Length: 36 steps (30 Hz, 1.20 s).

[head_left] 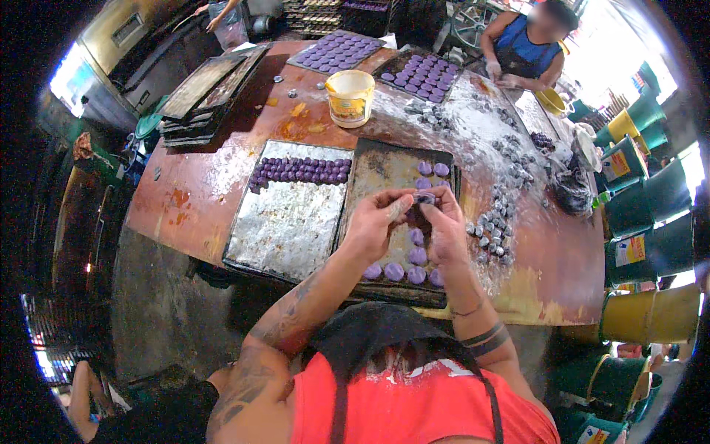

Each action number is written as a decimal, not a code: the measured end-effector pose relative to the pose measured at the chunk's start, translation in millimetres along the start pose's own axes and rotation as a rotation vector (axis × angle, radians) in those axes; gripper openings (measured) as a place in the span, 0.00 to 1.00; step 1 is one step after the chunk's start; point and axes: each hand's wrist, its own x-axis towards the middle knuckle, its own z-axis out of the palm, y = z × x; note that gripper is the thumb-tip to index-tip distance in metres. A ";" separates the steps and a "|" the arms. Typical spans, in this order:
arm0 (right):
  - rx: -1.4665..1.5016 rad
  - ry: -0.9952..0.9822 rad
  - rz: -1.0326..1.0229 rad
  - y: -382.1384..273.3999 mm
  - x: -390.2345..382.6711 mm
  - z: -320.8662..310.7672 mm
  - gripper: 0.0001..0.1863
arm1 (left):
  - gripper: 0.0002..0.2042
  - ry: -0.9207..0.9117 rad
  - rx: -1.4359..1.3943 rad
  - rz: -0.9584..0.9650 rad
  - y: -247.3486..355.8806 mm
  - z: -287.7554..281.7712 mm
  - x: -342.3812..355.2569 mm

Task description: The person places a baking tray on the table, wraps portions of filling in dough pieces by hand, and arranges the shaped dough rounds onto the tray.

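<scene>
Over the right-hand baking tray [362,177], my left hand [376,220] and my right hand [447,231] meet. Between their fingertips they pinch a small piece of purple dough [424,197] with a dark centre. Flat round purple dough pieces [416,256] lie on that tray in front of my hands, and more continue beyond them. On the paper-lined tray [285,229] to the left, dark purple balls [303,170] sit in tight rows. Dusted dark balls [494,233] are scattered on the table just right of my right hand.
A white and yellow bucket [350,100] stands beyond the trays. Two trays of purple rounds [336,52] lie at the back; stacked bare trays [211,96] are at far left. White flour [473,111] covers the right side. A co-worker [525,48] works at the far right edge.
</scene>
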 end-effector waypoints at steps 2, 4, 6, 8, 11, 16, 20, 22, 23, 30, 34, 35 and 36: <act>0.138 0.102 -0.110 -3.2 -5.2 25.2 0.10 | 0.12 0.046 0.210 0.093 19.0 12.9 -1.5; -0.050 0.168 -0.195 -0.6 -0.1 15.7 0.10 | 0.11 0.068 0.363 0.283 2.6 14.4 -5.0; -0.666 0.271 -0.381 -16.7 -2.4 18.3 0.09 | 0.11 0.075 0.407 0.519 -12.0 14.9 -5.9; -0.760 0.240 -0.510 -12.4 -4.7 19.5 0.10 | 0.12 0.082 0.161 0.301 -6.9 16.1 -5.4; -0.914 0.144 -0.611 -11.0 -9.6 14.3 0.15 | 0.15 0.065 -0.096 -0.051 9.9 0.3 2.9; -0.955 -0.144 -0.558 -23.8 -0.1 6.0 0.24 | 0.19 -0.041 0.007 -0.074 3.4 1.7 -9.5; -0.920 -0.283 -0.697 -17.6 13.6 -5.2 0.21 | 0.19 -0.130 -0.237 -0.220 -15.1 4.2 -10.3; -0.868 -0.004 -0.625 2.9 7.6 -9.2 0.21 | 0.20 -0.109 -0.330 -0.280 -24.4 11.0 -13.5; -0.870 -0.009 -0.620 13.3 4.7 -6.9 0.21 | 0.20 -0.105 -0.335 -0.280 -24.5 10.6 -12.3; -0.466 0.201 0.057 61.5 -18.6 -22.8 0.16 | 0.27 0.079 0.949 0.162 -54.4 -19.6 -20.2; -0.819 0.113 0.131 114.1 -25.9 -49.3 0.16 | 0.36 0.115 1.175 -0.043 -86.1 -54.4 -24.1; -0.919 0.028 0.118 135.0 -24.3 -63.6 0.15 | 0.37 0.108 1.071 -0.092 -80.4 -54.6 -20.6; -1.196 -0.032 0.112 156.7 -21.8 -75.9 0.17 | 0.36 0.147 1.094 -0.040 -77.8 -55.7 -16.3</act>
